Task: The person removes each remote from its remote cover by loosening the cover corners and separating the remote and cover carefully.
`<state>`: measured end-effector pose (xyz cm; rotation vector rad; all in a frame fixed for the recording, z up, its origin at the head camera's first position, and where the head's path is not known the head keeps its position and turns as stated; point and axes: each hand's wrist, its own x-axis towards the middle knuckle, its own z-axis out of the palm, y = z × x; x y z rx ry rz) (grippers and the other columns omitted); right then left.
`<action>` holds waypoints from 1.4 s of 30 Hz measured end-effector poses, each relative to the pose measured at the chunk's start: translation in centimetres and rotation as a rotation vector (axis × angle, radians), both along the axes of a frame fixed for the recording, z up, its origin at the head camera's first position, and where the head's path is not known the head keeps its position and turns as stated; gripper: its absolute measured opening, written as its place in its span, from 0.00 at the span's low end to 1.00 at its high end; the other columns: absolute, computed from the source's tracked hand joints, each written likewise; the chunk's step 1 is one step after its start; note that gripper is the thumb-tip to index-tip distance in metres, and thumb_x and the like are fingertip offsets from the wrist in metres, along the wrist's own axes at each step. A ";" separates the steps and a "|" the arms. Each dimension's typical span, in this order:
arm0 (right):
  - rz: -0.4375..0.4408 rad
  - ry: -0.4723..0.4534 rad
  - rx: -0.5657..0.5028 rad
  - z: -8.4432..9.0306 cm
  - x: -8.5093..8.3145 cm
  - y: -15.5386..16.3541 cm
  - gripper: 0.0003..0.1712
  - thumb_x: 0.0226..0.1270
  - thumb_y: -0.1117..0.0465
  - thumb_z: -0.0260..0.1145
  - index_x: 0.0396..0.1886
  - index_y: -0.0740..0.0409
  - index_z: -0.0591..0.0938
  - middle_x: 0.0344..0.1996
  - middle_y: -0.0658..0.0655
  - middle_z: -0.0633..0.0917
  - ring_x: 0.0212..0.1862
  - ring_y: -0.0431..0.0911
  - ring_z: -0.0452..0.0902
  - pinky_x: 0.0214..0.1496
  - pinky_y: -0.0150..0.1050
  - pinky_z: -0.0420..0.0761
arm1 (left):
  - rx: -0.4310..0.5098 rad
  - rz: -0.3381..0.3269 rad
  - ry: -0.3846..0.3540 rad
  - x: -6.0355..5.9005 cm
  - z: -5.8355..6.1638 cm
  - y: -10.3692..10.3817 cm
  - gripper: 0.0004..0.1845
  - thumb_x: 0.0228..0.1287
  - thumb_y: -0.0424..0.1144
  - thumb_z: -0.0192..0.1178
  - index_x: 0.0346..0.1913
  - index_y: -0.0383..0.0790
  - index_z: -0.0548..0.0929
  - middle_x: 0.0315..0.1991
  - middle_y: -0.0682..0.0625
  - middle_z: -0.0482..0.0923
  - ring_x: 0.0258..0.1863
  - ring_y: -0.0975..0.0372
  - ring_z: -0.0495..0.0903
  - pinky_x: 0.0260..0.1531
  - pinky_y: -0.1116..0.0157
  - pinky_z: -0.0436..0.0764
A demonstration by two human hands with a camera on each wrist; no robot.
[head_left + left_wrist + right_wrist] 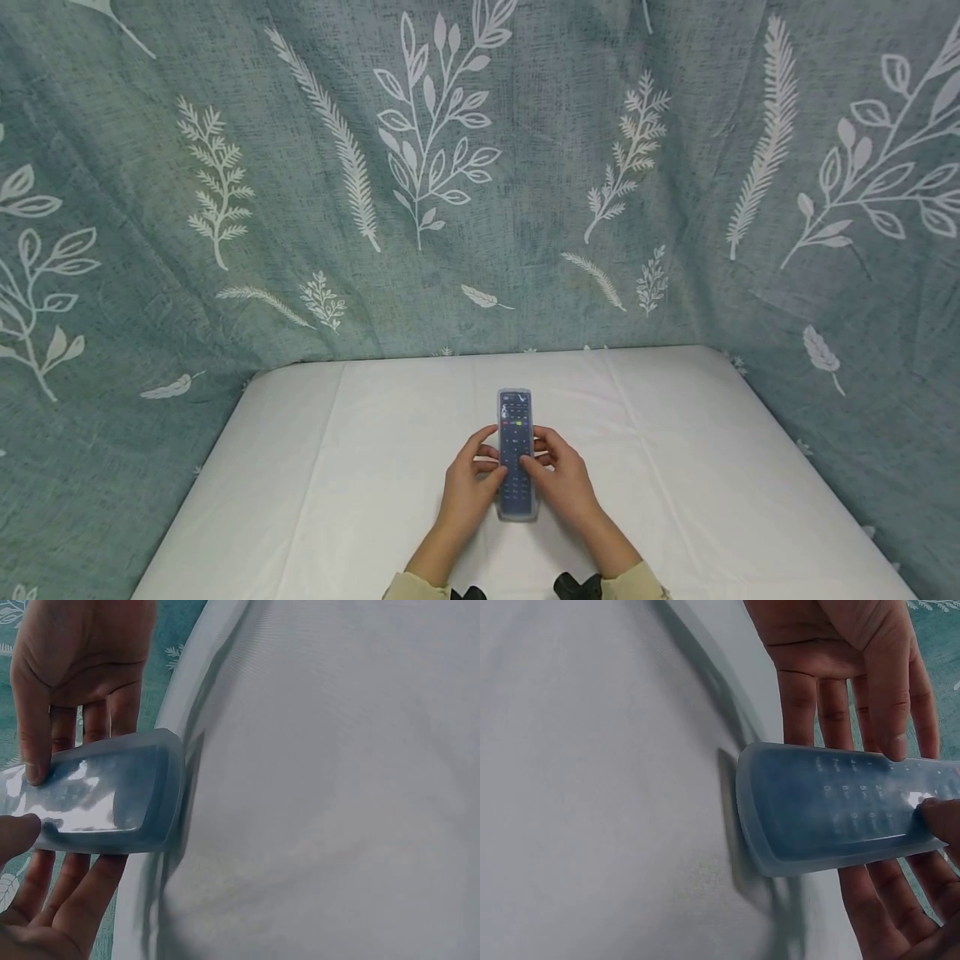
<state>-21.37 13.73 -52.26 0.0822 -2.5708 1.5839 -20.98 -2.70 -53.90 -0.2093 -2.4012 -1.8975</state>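
Observation:
A dark remote control [515, 492] with rows of buttons sits inside a clear, translucent cover. Both hands hold it upright-facing above the white table, its long side pointing away from me. My left hand [468, 490] grips the left edge, thumb on the front and fingers at the side and behind. On the opposite edge my right hand [567, 483] does likewise, its thumb lying over the buttons. In the left wrist view glare covers part of the remote's face [127, 787]. Pale button markings show through the cover [802, 795] in the right wrist view.
A white cloth with faint creases covers the table [375, 467]. Behind it and along both sides hangs a green curtain [525, 183] printed with white leaves. Black wrist straps [579, 586] and beige sleeves [636, 583] show at the bottom edge.

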 end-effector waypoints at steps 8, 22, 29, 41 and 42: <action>-0.016 0.032 -0.061 0.1 0.0 0.1 0.23 0.62 0.68 0.71 0.57 0.54 0.80 0.44 0.56 0.87 0.41 0.42 0.82 0.46 0.33 0.82 | 0.096 0.061 -0.065 0.2 0.5 -0.1 0.25 0.62 0.29 0.63 0.64 0.42 0.77 0.43 0.43 0.82 0.37 0.62 0.85 0.32 0.67 0.87; -0.048 0.073 -0.121 0.7 0.3 0.3 0.18 0.61 0.67 0.72 0.50 0.47 0.83 0.45 0.51 0.88 0.52 0.46 0.82 0.47 0.29 0.83 | 0.260 0.013 -0.291 0.4 1.4 -0.2 0.27 0.76 0.47 0.54 0.68 0.32 0.72 0.40 0.35 0.83 0.31 0.54 0.88 0.31 0.55 0.89; -0.002 0.188 -0.176 -0.1 0.4 0.3 0.15 0.61 0.72 0.70 0.45 0.52 0.85 0.45 0.52 0.88 0.50 0.32 0.80 0.55 0.38 0.85 | 0.355 -0.128 -0.433 0.6 2.3 -0.3 0.38 0.73 0.65 0.47 0.70 0.36 0.71 0.51 0.32 0.82 0.35 0.57 0.88 0.34 0.53 0.89; 0.120 0.327 -0.178 -0.6 0.6 0.3 0.17 0.60 0.74 0.70 0.44 0.51 0.85 0.46 0.54 0.86 0.54 0.33 0.80 0.60 0.53 0.81 | 0.489 -0.235 -0.502 0.1 2.7 -0.8 0.28 0.72 0.56 0.56 0.61 0.35 0.79 0.48 0.40 0.85 0.39 0.57 0.88 0.38 0.54 0.89; 0.120 0.321 -0.175 -0.6 0.6 0.3 0.17 0.59 0.75 0.70 0.44 0.52 0.85 0.47 0.54 0.86 0.54 0.34 0.80 0.60 0.53 0.81 | 0.491 -0.235 -0.502 0.1 2.7 -0.8 0.28 0.72 0.54 0.57 0.62 0.35 0.78 0.48 0.41 0.85 0.39 0.57 0.87 0.38 0.54 0.89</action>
